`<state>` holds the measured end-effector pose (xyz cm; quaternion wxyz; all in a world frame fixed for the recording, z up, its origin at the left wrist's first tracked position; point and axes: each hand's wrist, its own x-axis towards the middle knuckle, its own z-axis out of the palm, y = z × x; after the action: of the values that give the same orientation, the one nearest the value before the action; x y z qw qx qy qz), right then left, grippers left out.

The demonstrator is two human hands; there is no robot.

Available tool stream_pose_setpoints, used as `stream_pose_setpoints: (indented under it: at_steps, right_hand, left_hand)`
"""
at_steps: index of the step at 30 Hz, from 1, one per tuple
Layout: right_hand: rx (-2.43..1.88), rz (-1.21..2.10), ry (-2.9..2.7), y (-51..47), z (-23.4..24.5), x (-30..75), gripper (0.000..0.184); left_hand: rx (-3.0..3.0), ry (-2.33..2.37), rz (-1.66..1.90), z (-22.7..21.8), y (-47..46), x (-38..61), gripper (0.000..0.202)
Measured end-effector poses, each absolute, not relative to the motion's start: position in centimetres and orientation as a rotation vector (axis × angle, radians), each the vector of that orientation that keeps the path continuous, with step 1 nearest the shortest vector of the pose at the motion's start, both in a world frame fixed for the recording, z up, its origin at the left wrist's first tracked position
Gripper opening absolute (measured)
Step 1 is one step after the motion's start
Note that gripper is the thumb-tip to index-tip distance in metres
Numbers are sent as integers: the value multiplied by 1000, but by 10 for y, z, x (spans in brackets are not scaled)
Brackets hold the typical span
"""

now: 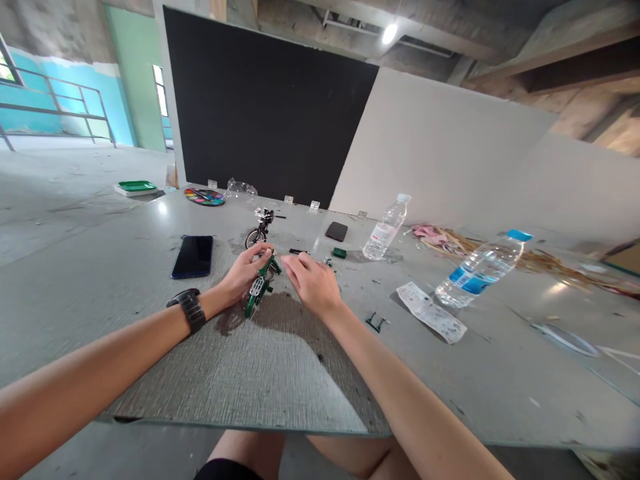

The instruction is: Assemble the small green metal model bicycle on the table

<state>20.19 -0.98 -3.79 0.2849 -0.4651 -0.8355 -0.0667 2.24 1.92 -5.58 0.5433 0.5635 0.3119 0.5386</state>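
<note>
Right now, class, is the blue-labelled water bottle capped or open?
Capped: the blue-labelled water bottle has its blue cap in place on top.

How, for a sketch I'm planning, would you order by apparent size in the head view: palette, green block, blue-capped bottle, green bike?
blue-capped bottle
green bike
palette
green block
The palette sits farther away than the green bike.

Your table (200,380), clocked from the model bike frame (257,287) before you
Phone (193,257) at ten, wheeled part (265,217) at twelve, bottle (382,235) at two, leaflet (431,313) at three
</note>
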Motion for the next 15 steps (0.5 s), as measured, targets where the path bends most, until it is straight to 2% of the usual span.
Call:
stream_pose_setpoints:
  at_steps: [3, 7, 10, 15]
  right_hand:
    - [-1307, -287, -2275, -5, -39, 201, 28]
    - [-1286, -119, -2263, -5, -40, 199, 21]
    - [-1223, 239, -2032, -6, -40, 194, 16]
    - [-1158, 1122, -1452, -5, -44, 182, 30]
  left_hand:
    - [1314, 721, 1282, -54, 18, 22, 44]
    - [1321, 730, 1294, -55, 20, 22, 43]
    - [1334, 751, 1299, -55, 21, 23, 43]
    - [1390, 794, 1303, -55, 23, 23, 43]
